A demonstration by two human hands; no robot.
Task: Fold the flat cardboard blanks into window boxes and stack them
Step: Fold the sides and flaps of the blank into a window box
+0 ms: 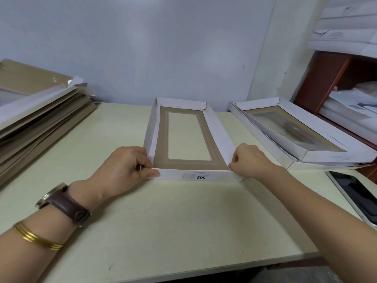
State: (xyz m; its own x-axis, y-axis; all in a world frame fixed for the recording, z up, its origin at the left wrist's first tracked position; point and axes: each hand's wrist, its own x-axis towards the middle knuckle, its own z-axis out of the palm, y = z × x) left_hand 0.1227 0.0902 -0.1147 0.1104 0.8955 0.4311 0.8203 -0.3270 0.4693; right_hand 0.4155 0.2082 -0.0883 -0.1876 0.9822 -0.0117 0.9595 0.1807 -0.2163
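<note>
Pinching the box's [217, 131] near corners with curled fingers, the left hand [124, 170] and right hand [250, 162] would do best lifting the near flap [216, 176] evenly, keeping both corners square.

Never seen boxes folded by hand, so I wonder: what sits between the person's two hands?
In the head view, the near wall of the window box, printed SGS, runs from the left hand to the right hand; both pinch its corners.

Pale table [183, 221], phone [359, 198] at right, brown shelf [318, 78]
</note>
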